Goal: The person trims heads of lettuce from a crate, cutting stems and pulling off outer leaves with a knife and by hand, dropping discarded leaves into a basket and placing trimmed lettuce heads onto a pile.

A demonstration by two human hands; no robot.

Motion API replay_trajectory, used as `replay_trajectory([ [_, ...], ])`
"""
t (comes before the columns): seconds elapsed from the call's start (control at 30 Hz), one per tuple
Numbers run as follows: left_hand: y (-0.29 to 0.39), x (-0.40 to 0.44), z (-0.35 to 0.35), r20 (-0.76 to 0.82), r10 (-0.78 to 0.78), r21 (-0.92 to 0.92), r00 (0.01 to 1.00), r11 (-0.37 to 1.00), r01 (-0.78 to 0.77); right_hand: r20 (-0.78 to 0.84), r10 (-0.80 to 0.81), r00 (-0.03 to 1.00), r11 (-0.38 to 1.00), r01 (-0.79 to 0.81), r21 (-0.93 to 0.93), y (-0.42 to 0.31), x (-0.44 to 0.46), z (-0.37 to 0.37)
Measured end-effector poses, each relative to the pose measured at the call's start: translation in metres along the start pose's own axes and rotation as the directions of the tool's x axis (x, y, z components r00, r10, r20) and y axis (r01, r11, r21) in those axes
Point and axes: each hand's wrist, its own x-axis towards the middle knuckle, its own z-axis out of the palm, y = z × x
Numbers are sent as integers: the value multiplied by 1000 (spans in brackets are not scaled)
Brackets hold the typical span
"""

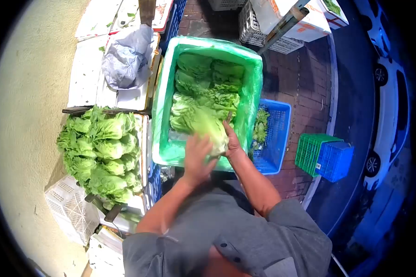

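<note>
My right hand (233, 141) is closed around one side of a pale green head of lettuce (207, 125), over the near end of a box (160, 138) lined with green plastic film. My left hand (198, 154) is at the near left side of that same head. Its fingers are smeared by motion, so their grip is unclear. Rows of lettuce heads (194, 76) lie inside the box beyond my hands. To the left, a pile of lettuce (108, 154) rests on a white surface.
Right of the box stands a blue basket (282, 138) with some leaves in it. A crumpled grey plastic bag (128, 57) lies at upper left. Green (307, 152) and blue crates (335, 161) sit by the kerb. A pole (284, 30) slants near white boxes.
</note>
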Motion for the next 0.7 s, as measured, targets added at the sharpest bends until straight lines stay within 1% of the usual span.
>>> replay_trajectory([
  [0.03,3,-8,-7,36,-11,-29,999,1000,12,79,40,996,997,-45,57,-2,5,-3],
  [0.13,15,-15,-35,-42,-289,-198,956,941,276,89,33,995,997,-27,-75,-5,0,1],
  [0.17,5,-22,-32,-78,-442,-271,893,872,408,95,49,994,987,-34,-156,-6,6,-16],
  [0.2,-3,-28,-27,34,-672,-471,740,642,605,118,9,993,977,16,-215,-3,3,-10],
  [0.23,-13,-26,-22,155,-779,-662,608,375,649,142,-28,989,960,67,-274,-1,-3,2],
  [0.27,-23,-21,-19,308,-826,-782,473,64,620,166,-62,984,937,115,-331,1,-8,8],
  [0.3,-28,-19,-19,469,-765,-829,441,-209,518,198,-16,980,923,90,-374,4,-5,5],
  [0.33,-32,-19,-15,522,-725,-819,450,-278,503,197,-53,979,829,153,-537,8,1,-3],
  [0.4,-39,-22,-5,615,-634,-781,469,-410,470,221,-120,968,548,251,-798,17,12,-17],
  [0.43,-42,-23,-2,608,-677,-768,416,-367,525,214,-100,972,614,229,-756,16,1,3],
  [0.47,-45,-27,1,623,-678,-762,390,-415,497,207,-94,974,532,225,-816,13,8,-11],
  [0.53,-47,-25,5,655,-670,-746,349,-503,435,176,-138,975,361,215,-907,7,-5,8],
  [0.57,-45,-24,8,669,-655,-736,352,-519,435,114,-178,977,348,171,-922,2,-14,13],
  [0.63,-42,-19,16,665,-685,-741,297,-559,372,-4,-262,965,328,85,-941,-8,-28,18],
  [0.67,-40,-17,20,661,-700,-746,269,-574,338,-7,-342,940,395,136,-909,-10,-28,-2],
  [0.7,-41,-20,27,647,-695,-761,314,-566,317,-37,-360,932,423,128,-897,-16,-38,-8],
])
